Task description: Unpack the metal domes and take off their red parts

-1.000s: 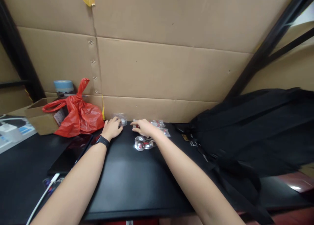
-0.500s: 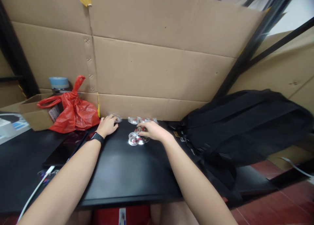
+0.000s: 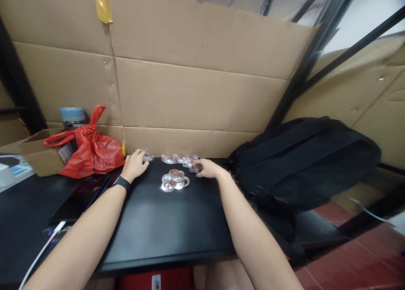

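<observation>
A small cluster of round, clear-and-silver discs with red marks (image 3: 173, 181) lies on the black table (image 3: 158, 226). Behind it, several small clear packets with shiny contents (image 3: 177, 159) form a row along the cardboard. My right hand (image 3: 208, 168) is at the right end of this row, its fingers closed on one small clear packet (image 3: 195, 167). My left hand (image 3: 135, 165), wearing a black watch, rests on the table with fingers stretched out. Its fingertips lie beside or against a clear plastic piece (image 3: 148, 156), partly hidden.
A red plastic bag (image 3: 91, 149), a cardboard box (image 3: 41, 157) and a blue-lidded container (image 3: 72, 114) stand at left. Below them lies a dark tablet or phone (image 3: 79, 199) near a white cable (image 3: 41, 256). A black backpack (image 3: 310, 159) fills the right side. Cardboard (image 3: 190, 96) walls the back.
My right hand has moved from the disc cluster rightward to the row of packets, uncovering the discs. My left hand stays by the clear plastic piece. The view has shifted slightly.
</observation>
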Motion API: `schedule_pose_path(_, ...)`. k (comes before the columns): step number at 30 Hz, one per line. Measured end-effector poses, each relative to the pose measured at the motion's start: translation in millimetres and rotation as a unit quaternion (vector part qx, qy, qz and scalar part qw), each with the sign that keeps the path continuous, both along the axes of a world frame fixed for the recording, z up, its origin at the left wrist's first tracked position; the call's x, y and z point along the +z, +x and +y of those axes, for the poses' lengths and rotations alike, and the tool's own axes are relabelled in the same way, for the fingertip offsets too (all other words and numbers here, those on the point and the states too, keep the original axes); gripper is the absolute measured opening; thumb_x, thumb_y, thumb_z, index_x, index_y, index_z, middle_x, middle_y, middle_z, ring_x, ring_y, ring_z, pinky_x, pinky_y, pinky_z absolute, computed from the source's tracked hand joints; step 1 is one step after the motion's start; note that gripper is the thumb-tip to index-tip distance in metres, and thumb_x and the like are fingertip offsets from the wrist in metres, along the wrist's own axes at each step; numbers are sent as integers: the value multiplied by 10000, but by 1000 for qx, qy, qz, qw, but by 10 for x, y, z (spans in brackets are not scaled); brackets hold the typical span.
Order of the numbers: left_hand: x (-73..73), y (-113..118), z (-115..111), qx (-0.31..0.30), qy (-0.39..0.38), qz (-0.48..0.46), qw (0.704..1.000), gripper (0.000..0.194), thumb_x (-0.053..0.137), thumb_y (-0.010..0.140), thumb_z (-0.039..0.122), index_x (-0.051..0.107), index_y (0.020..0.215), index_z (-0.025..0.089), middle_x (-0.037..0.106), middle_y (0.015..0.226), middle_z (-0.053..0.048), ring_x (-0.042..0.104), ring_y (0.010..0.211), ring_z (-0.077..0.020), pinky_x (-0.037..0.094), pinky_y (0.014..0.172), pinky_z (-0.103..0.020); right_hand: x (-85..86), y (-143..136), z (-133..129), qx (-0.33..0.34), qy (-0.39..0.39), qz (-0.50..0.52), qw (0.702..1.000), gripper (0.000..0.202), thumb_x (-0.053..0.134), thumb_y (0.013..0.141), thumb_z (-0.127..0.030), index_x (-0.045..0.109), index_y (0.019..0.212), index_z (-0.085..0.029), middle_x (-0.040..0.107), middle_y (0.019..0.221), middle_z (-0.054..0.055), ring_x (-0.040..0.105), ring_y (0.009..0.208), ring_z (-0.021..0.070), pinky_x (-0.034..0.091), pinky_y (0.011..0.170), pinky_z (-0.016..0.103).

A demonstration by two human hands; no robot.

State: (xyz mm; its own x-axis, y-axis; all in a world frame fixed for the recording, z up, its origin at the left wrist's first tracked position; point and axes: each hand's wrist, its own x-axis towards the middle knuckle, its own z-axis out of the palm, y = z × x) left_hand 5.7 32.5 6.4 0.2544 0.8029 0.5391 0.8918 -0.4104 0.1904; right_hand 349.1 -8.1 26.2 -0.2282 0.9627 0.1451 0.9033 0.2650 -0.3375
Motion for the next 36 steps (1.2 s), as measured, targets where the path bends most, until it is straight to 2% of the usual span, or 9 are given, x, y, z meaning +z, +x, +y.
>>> schedule_pose_path(5, 34, -7, -7, 4, 16, -23, 1000, 232, 503, 856, 237, 633, 1047, 232, 641, 1157, -56, 615, 1078, -242, 472, 897, -355, -80, -15, 40, -27, 11, 24, 999, 417, 705, 656, -37, 742, 1045, -183, 756, 998, 65, 697, 926, 215, 507, 859, 274)
schedule_pose_path(10, 47, 20, -10, -2, 42, -42, 998, 227, 496, 854, 216, 636, 1032, 229, 652, 1110, -54, 626, 1030, -228, 481, 904, -335, 13, -1, 50, -33, 86, 70, 993, 276, 594, 786, -95, 757, 998, -167, 763, 1011, 99, 700, 948, 235, 504, 889, 310)
schedule_pose_path(16, 41, 56, -17, -22, 44, -37, 998, 207, 495, 858, 208, 637, 1007, 221, 659, 1092, -55, 631, 1023, -230, 490, 868, -333, 179, -262, -44, 66, 124, 264, 954, 267, 553, 837, -194, 739, 1027, -173, 761, 1048, 73, 710, 955, 215, 527, 873, 321)
schedule_pose_path(19, 31, 51, -9, -29, 37, -37, 998, 205, 495, 857, 205, 636, 1005, 220, 662, 1092, -55, 628, 1036, -230, 491, 874, -331, 215, -435, -120, 87, 128, 294, 943, 301, 547, 832, -215, 728, 1072, -184, 765, 1035, 62, 717, 926, 205, 539, 829, 302)
schedule_pose_path(25, 15, 39, 8, -52, 43, -43, 997, 212, 492, 849, 197, 634, 1006, 213, 660, 1073, -62, 628, 1009, -227, 485, 863, -327, 230, -490, -149, 57, 167, 295, 939, 361, 494, 843, -246, 676, 1151, -194, 767, 838, 32, 665, 672, 167, 524, 693, 282)
schedule_pose_path(32, 84, 160, -87, -85, 63, -3, 994, 263, 497, 837, 160, 604, 1071, 213, 658, 1114, -76, 613, 1045, -253, 450, 901, -376, 151, -463, -42, 11, 215, 399, 891, 352, 503, 875, -355, 574, 1186, -207, 723, 772, 16, 580, 496, 136, 463, 516, 243)
schedule_pose_path(36, 115, 308, -192, -130, 74, 22, 989, 354, 489, 835, 134, 566, 1173, 208, 648, 1158, -83, 602, 1083, -250, 436, 930, -378, 127, -502, -56, -51, 275, 414, 866, 342, 507, 896, -389, 557, 1185, -213, 700, 744, 11, 588, 495, 140, 470, 528, 246)
